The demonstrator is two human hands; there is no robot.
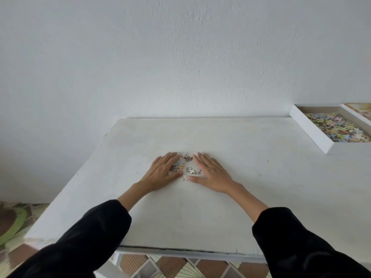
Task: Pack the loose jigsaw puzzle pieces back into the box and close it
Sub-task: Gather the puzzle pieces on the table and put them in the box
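Left hand (163, 170) and right hand (211, 172): both flat, palms down on the worktop (200, 217), fingers straight, nothing gripped. A small scatter of loose pieces (187, 167) lies between them. My left fingers cover a few, and my right thumb is just beside the nearest 1.

Risks:
- The pieces are thin and lie flat. If I sweep inward, some may slip under my fingers or escape through the gap at the far side.
- Scooping off a flat surface may leave 1 or 2 behind.
- A loose handful could shed pieces in transit, because the open box (310, 132) sits well off beyond my right hand, near the wall.

Pose: both arms stretched forward, wrists low, hands angled toward each other.

The box already holds many pieces. What I take for the lid (359, 109) lies past it, cut off by the frame edge.
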